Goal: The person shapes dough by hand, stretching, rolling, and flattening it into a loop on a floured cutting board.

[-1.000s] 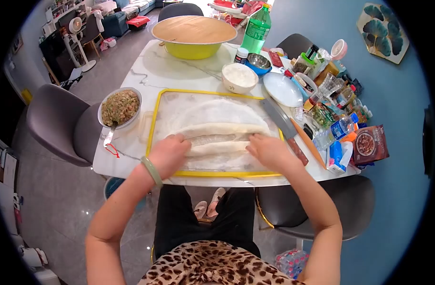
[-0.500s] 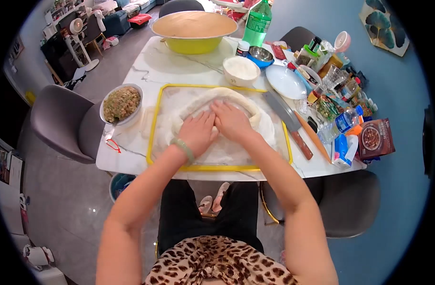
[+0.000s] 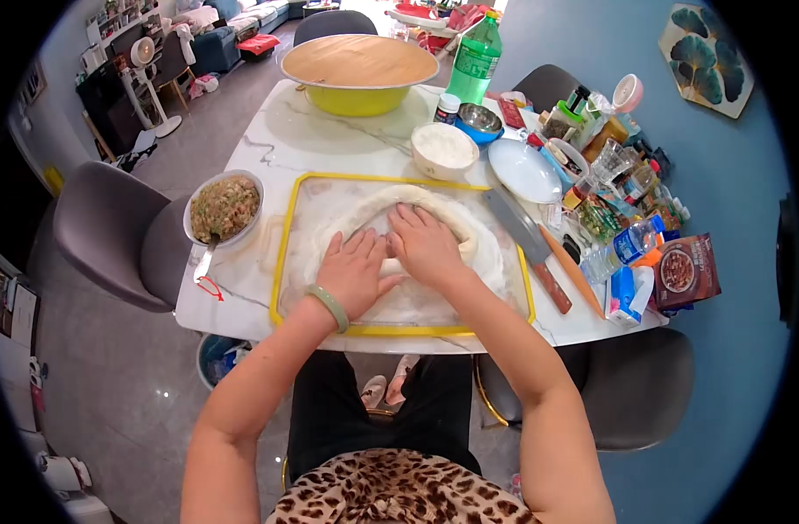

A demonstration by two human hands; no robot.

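A long, thick rope of pale dough point(image 3: 462, 229) curves in a loop on a floured, clear cutting board point(image 3: 283, 253) with a yellow rim. My left hand point(image 3: 356, 269), a green bangle at its wrist, lies palm down over the near left part of the dough, fingers extended and thumb out. My right hand point(image 3: 424, 243) rests flat beside it on the dough, its fingers stretched toward the far side of the loop. Both palms hide part of the dough. A large knife point(image 3: 544, 258) with a wooden handle and a tapered rolling pin point(image 3: 574, 275) lie at the board's right.
A bowl of meat filling point(image 3: 223, 208) with a spoon stands left. Behind the board are a bowl of flour point(image 3: 445, 148), a yellow-green basin point(image 3: 360, 100) with a round lid, and a green bottle point(image 3: 475, 61). Bottles, jars and a brown box point(image 3: 688, 272) crowd the right side.
My left hand has shifted left and nearer to me, apart from the right, with its fingers spread more. My right hand stays on the dough. The whole view has tilted slightly.
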